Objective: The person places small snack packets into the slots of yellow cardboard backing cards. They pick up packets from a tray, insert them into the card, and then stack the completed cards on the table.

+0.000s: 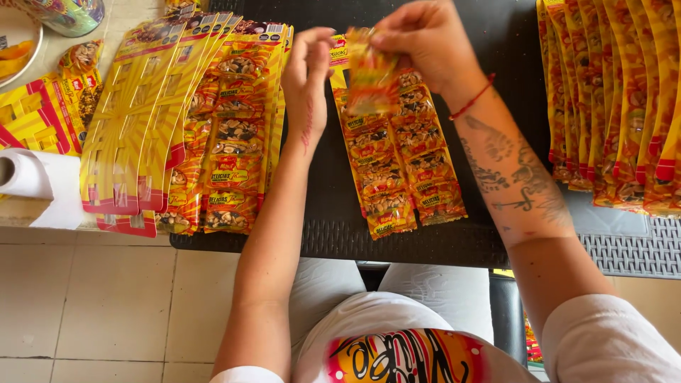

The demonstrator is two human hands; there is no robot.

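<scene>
Both hands, left (306, 78) and right (425, 39), pinch a small orange-yellow foil snack packet (370, 74) above the black woven-plastic counter (425, 241); filled yellow card strips (401, 156) lie beneath it on the counter, pale floor tiles (106, 298) below.

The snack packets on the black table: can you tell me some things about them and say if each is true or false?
1. Both hands hold one small snack packet up over a hanging card of packets. True.
2. The right hand is resting flat on the table. False: it is raised, pinching the packet's top.
3. A roll of white paper lies at the far left. True.
4. The stack of yellow cards to the left is completely full of packets. False: several have bare yellow slots.
5. The left hand wears a red wristband. False: the red band is on the right wrist.
</scene>
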